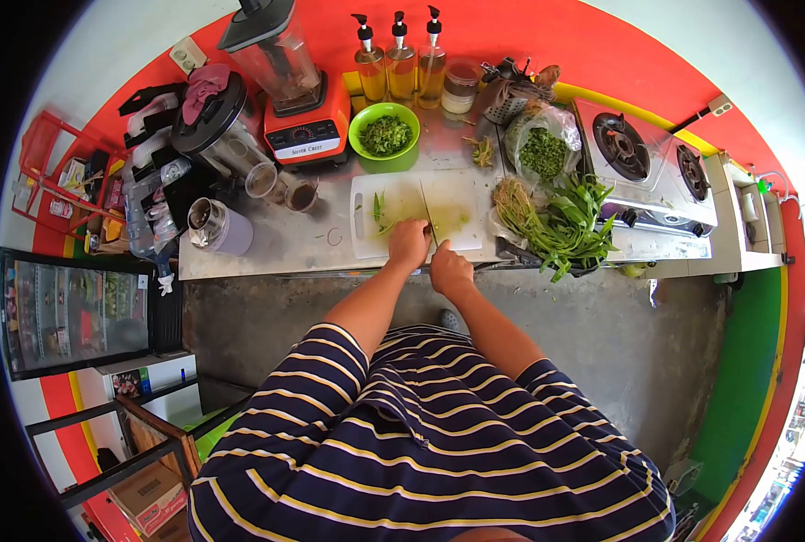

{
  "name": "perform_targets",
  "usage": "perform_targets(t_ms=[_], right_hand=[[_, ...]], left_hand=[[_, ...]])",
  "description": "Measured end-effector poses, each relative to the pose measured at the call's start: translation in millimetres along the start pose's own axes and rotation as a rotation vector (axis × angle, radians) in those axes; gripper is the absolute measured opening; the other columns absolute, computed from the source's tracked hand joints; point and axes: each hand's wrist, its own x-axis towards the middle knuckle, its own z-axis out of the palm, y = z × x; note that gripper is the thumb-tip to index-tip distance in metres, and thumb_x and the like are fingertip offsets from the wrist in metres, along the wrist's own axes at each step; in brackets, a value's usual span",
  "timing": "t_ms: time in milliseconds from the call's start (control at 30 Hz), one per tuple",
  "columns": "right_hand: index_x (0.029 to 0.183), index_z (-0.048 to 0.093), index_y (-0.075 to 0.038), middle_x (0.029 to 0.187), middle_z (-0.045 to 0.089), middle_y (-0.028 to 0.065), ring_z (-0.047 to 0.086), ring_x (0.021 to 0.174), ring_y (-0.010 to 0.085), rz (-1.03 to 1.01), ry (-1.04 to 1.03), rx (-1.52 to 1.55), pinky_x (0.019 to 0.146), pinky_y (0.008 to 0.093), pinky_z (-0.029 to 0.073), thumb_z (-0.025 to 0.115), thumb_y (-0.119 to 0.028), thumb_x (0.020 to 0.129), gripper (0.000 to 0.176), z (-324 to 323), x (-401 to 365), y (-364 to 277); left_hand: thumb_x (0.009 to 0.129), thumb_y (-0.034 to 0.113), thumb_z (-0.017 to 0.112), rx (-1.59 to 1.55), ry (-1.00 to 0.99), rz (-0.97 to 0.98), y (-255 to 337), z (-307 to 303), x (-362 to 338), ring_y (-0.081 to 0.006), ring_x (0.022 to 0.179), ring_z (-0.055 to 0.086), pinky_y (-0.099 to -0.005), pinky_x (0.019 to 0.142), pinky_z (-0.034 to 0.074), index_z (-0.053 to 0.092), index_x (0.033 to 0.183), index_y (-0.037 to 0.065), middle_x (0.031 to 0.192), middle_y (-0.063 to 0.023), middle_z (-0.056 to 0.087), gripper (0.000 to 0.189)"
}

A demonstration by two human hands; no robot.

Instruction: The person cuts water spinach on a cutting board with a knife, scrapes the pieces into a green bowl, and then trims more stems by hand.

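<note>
A white cutting board (363, 240) lies on the metal counter in front of me. My right hand (451, 270) is closed around the handle of a knife (427, 204), whose blade points away from me over the board. Just left of the blade, my left hand (410, 242) has its fingers pressed together at the board's front part; what they hold, if anything, is too small to make out. Bits of green leaf (378, 206) lie on the board's left side. Behind the board stands a green bowl (359, 150) of chopped greens (386, 135).
Leafy greens with roots (576, 221) lie right of the board, below a plastic bag of chopped greens (542, 152). A gas stove (642, 172) is farther right. An orange blender (308, 131), cups (301, 195) and a container (226, 228) stand left. Pump bottles (401, 70) line the back.
</note>
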Motion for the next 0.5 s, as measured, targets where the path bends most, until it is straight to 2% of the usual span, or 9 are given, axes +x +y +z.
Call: perform_targets(t_ms=[500], right_hand=[[0.113, 0.048, 0.001, 0.112, 0.069, 0.0267, 0.068, 0.106, 0.0405, 0.0, -0.007, 0.008, 0.091, 0.047, 0.054, 0.055, -0.013, 0.093, 0.026, 0.3, 0.9, -5.0]], left_hand=[[0.075, 0.009, 0.067, 0.012, -0.003, -0.018, -5.1, 2.8, -0.5, -0.0435, 0.082, 0.064, -0.0517, 0.074, 0.052, 0.068, 0.084, 0.002, 0.084, -0.0232, 0.066, 0.012]])
